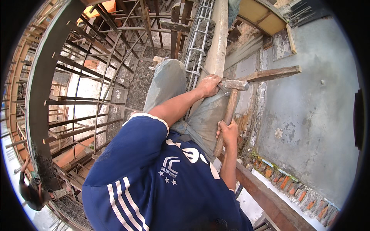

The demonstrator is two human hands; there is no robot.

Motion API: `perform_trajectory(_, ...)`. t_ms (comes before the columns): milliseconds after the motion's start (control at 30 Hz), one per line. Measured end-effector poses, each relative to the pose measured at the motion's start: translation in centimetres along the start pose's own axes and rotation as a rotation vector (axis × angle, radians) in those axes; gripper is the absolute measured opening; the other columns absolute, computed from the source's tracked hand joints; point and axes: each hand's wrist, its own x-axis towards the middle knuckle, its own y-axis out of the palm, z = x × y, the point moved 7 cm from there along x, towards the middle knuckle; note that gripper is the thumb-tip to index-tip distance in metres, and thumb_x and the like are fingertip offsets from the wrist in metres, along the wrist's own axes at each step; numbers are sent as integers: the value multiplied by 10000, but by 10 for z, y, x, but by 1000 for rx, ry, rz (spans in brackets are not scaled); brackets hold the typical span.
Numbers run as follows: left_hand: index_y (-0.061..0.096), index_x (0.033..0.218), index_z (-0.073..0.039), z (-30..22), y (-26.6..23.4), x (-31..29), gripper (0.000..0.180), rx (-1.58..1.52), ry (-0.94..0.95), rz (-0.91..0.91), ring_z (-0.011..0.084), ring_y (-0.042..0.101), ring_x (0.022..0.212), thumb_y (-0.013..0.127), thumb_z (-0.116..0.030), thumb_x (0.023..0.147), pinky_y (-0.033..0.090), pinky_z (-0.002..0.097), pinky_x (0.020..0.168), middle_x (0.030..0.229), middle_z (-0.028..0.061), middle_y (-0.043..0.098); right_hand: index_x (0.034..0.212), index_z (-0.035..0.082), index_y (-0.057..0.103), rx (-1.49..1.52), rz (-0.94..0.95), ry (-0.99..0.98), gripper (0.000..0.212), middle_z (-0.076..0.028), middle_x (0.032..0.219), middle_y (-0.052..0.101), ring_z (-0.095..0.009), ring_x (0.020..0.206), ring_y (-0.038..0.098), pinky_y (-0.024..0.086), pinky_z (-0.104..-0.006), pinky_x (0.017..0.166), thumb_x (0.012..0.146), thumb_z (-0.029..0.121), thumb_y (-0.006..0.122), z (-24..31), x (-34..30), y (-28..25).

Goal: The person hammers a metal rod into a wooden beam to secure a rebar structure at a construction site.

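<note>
The club hammer [232, 104] was gripped by the right hand [228, 133], fingers wrapped; a steel bar [223, 89], clasped in the left hand's [209, 85] curled fingers, was already positioned at the timber board [216, 50]; remaining work could not be judged.

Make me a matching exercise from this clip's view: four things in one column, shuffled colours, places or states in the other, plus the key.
1. Hammer
2. Left hand
3. Shirt
4. Rebar cage

A. Dark blue and white
B. Built of parallel metal bars
C. Gripped by the right hand
D. Closed around a thin metal rod

Pairs: 1-C, 2-D, 3-A, 4-B
</note>
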Motion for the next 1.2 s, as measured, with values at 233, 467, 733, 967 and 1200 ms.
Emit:
perform_trajectory(233,563,950,-75,-19,-13,25,145,-163,250,-82,378,623,882,609,-203,900,501,478,748,879,154,631,869,37,498,461,55,78,58,-55,634,512,-144,450,504,445,-317,396,836,38,547,-33,24,-20)
perform_trajectory(467,556,1010,-57,21,-12,214,157,-91,-49,-159,474,596,864,555,-174,904,475,535,731,855,255,629,847,50,498,662,102,165,55,-52,630,507,-145,448,500,447,-330,387,832,67,547,-26,94,-60)
perform_trajectory(733,638,915,-12,-8,35,294,265,-85,-178,72,378,650,755,523,-248,954,503,446,708,785,222,658,837,51,508,645,82,193,58,-49,632,523,-139,448,510,442,-321,385,830,79,557,-29,103,-116)
perform_trajectory(967,670,1088,-32,-13,53,357,318,81,-347,10,399,627,1070,550,-280,929,498,460,901,1064,244,680,849,50,514,702,140,190,68,-48,637,529,-139,458,519,449,-326,400,826,77,572,-41,111,-157)
perform_trajectory(1200,702,948,57,54,86,449,329,47,-514,-9,351,695,915,581,-242,881,539,408,777,934,256,703,853,51,525,758,201,240,82,-42,630,532,-126,455,520,452,-318,397,826,92,591,-41,131,-177)
